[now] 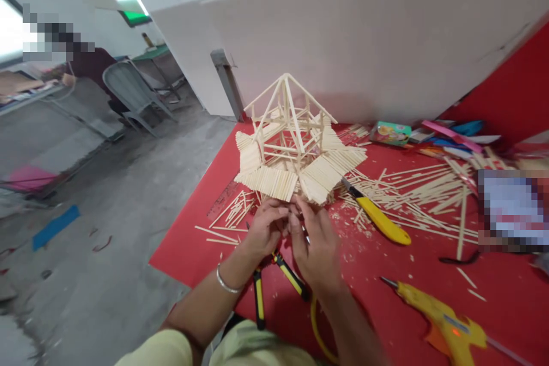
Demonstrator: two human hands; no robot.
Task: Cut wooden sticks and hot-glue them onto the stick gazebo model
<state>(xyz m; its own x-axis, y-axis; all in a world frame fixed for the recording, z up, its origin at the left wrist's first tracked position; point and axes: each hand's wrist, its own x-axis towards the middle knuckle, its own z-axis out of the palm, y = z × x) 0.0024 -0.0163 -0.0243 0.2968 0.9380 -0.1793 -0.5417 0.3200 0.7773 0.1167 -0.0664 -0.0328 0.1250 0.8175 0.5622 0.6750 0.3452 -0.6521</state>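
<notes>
A model pavilion built of thin wooden sticks (274, 183) stands on the red tabletop, with an open pointed frame above and slatted panels sloping outward below. Just in front of its near panels, my left hand (268, 226) and my right hand (315, 240) meet. The fingers of both are bent and pinched close together. Whatever lies between the fingertips is too small and hidden to make out. Under my wrists lie pliers with yellow and black handles (291, 277), partly covered by the hands. To the right of the model rests a yellow utility knife (381, 220).
Loose sticks (429, 194) spread over the right of the red table (364, 309). A yellow glue gun (446, 314) with a lit orange light lies front right. Behind stands a white partition (343, 40). At far left, a person (92, 71) sits near a grey chair (135, 88).
</notes>
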